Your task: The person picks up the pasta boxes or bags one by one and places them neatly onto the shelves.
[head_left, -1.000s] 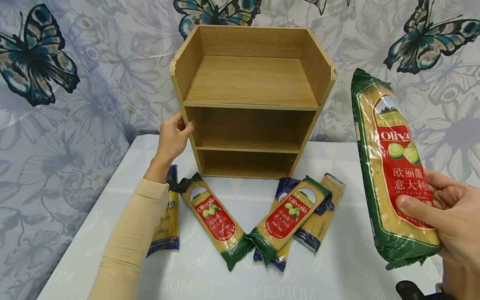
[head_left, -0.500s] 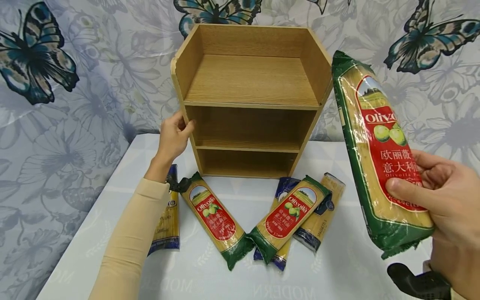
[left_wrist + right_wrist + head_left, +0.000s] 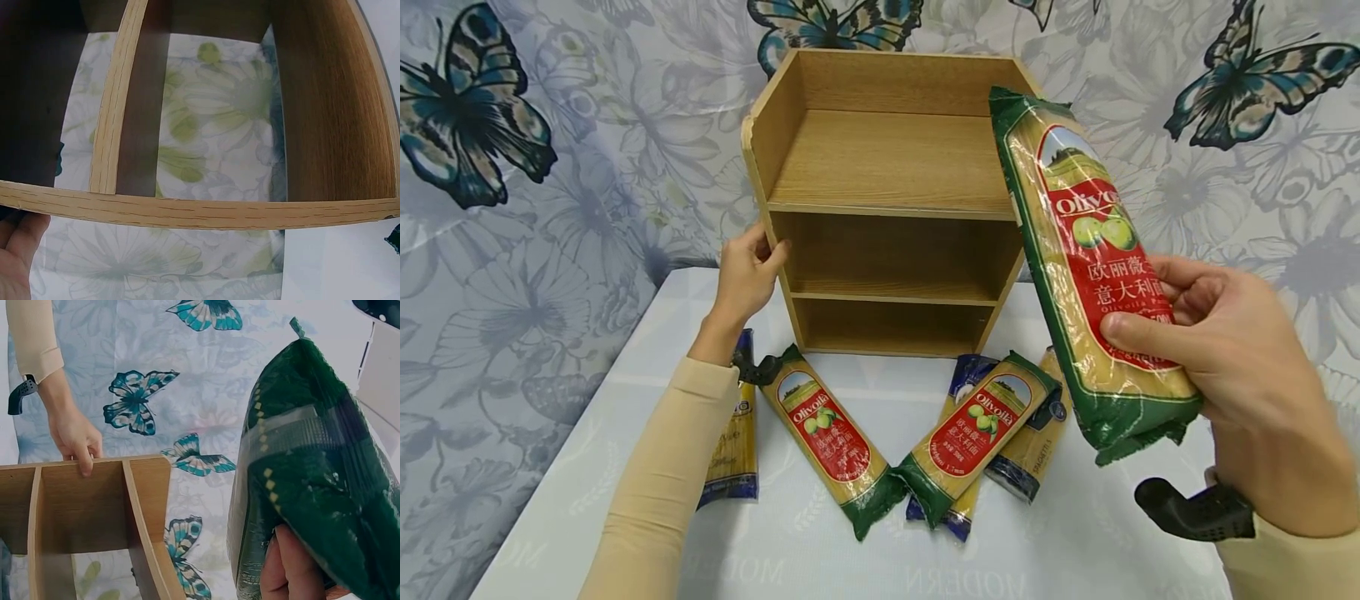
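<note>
My right hand holds a pack of spaghetti with green ends and a red label, thumb across the front. The pack is raised and tilted, covering part of the shelf's right side in the head view. In the right wrist view its green back shows, with fingertips pressed to it. My left hand pinches the left side panel of a small wooden shelf at the middle compartment's height. In the left wrist view that panel's edge runs across, and only some fingers show.
On the white table lie two more green-ended spaghetti packs. Blue-ended packs lie under the right one and beside my left forearm. A butterfly-patterned cloth hangs behind the shelf.
My right hand has carried the spaghetti pack leftward and slightly up, from the far right to in front of the shelf's right side. My left hand stays on the side panel.
</note>
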A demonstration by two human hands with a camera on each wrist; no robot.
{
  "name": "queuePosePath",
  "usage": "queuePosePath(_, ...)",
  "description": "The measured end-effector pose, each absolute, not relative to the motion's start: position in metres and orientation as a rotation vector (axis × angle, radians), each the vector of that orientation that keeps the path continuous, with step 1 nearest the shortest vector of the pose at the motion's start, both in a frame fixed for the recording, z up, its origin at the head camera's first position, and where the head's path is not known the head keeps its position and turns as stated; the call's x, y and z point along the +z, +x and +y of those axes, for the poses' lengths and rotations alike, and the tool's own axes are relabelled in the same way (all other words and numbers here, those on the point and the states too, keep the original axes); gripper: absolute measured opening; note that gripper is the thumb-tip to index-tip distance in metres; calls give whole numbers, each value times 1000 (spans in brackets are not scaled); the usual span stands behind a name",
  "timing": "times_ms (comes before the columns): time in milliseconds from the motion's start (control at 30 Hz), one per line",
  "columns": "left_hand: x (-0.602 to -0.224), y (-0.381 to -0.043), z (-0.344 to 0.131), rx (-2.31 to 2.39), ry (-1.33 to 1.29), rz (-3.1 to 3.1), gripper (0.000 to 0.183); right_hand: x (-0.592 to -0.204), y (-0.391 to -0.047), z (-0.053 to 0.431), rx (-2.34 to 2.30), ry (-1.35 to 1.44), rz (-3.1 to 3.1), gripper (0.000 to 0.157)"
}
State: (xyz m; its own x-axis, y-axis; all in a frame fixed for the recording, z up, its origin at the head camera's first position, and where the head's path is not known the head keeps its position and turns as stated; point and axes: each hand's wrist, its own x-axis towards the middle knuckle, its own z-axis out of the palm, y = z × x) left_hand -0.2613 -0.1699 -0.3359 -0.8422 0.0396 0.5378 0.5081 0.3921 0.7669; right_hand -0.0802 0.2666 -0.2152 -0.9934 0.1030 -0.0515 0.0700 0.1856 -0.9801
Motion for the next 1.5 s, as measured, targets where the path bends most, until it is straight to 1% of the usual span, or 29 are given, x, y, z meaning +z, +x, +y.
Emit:
queuePosePath(33, -339, -265, -171, -1448, -466, -2221, 32, -214, -82, 264, 2012, -159, -2389, 60)
queuePosePath(233, -345, -273, -175, -1446, -477, -2220, 32, -212, -93, 255, 2197, -43, -2315, 50)
queuePosePath(567, -345, -272, -175, -1445, -476, -2220, 32, -209, -115, 242, 2171, -108, -2383, 46)
queuePosePath(900, -319, -245, -164, -1439, -488, -2219, 28, -210, -130, 233, 1989, -208, -2561, 47)
queuePosePath(1000, -317, -242, -163, -1444, -489, -2220, 28, -210, -133, 231, 1951, -231, -2594, 52)
queuePosePath(1167, -317, -244, -163, -1447, -489, -2216, 29, -209, -138, 226, 1801, -252, -2680, 72)
queuePosePath(1233, -318, -245, -163, -1446, -484, -2217, 29, -209, -140, 224, 1767, -261, -2700, 77)
queuePosePath(1400, -320, -245, -164, -1454, -479, -2220, 30, -208, -147, 220, 1789, -292, -2678, 76)
queuePosePath(1500, -319, -245, -164, -1456, -478, -2223, 30, -208, -150, 218, 1797, -292, -2659, 71)
